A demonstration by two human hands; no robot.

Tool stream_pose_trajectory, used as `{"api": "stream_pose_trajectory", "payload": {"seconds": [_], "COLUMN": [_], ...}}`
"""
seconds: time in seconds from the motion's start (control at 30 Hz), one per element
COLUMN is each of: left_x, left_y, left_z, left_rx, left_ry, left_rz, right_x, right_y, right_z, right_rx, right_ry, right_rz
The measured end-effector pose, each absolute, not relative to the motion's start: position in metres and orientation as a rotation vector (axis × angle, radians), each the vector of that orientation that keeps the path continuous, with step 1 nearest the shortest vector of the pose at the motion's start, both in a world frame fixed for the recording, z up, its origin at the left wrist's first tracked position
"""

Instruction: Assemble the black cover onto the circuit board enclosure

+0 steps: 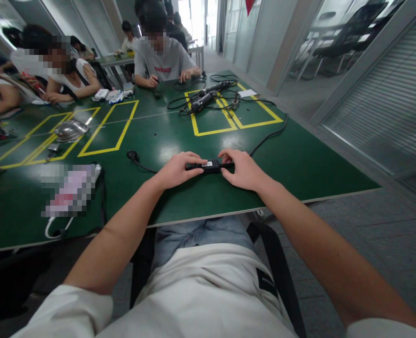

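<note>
A small, dark, ribbed box with a white label (210, 165) lies level just above or on the green table (147, 188) in front of me. My left hand (177, 170) holds its left end between thumb and fingers. At its right end, my right hand (242, 170) curls thumb and fingers around the black cord there. Leftward, a thin cord runs from under my left hand to a black round plug (132, 155). Another black cable (269, 136) trails from behind my right hand toward the far right. What my palms cover is hidden.
Corded black tools (206, 99) lie tangled inside yellow tape frames (213, 132) farther back. A shiny metal piece (71, 130) and a blurred-out phone-like object (72, 190) are at left. Across the table sits a person (163, 58); other people work at left. The table edge is near my lap.
</note>
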State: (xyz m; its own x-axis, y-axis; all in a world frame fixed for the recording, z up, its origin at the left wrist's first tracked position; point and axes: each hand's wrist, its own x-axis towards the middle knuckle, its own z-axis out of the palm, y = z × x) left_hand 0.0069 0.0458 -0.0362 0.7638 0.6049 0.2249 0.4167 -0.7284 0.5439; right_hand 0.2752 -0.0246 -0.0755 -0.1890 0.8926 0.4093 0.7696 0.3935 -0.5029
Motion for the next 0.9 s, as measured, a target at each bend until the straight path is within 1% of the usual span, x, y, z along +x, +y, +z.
{"api": "stream_pose_trajectory", "payload": {"seconds": [0.27, 0.4, 0.63, 0.7, 0.8, 0.9], "left_x": [0.008, 0.01, 0.012, 0.01, 0.007, 0.005], "left_y": [0.046, 0.045, 0.053, 0.055, 0.056, 0.054], "left_z": [-0.039, -0.042, -0.047, -0.048, -0.047, -0.043], "left_rx": [2.447, 2.408, 2.206, 2.245, 2.346, 2.484], "left_ry": [0.75, 0.835, 1.002, 1.129, 1.268, 1.208], "left_rz": [0.545, 0.576, 0.728, 0.756, 0.688, 0.655], "right_x": [0.276, 0.276, 0.276, 0.276, 0.276, 0.277], "right_y": [-0.024, -0.024, -0.023, -0.022, -0.022, -0.022], "right_z": [-0.075, -0.077, -0.078, -0.079, -0.08, -0.08], "right_rx": [-1.415, -1.409, -1.408, -1.4, -1.381, -1.345], "right_ry": [-2.039, -2.031, -2.019, -2.024, -2.033, -2.032], "right_rz": [0.205, 0.194, 0.196, 0.199, 0.2, 0.183]}}
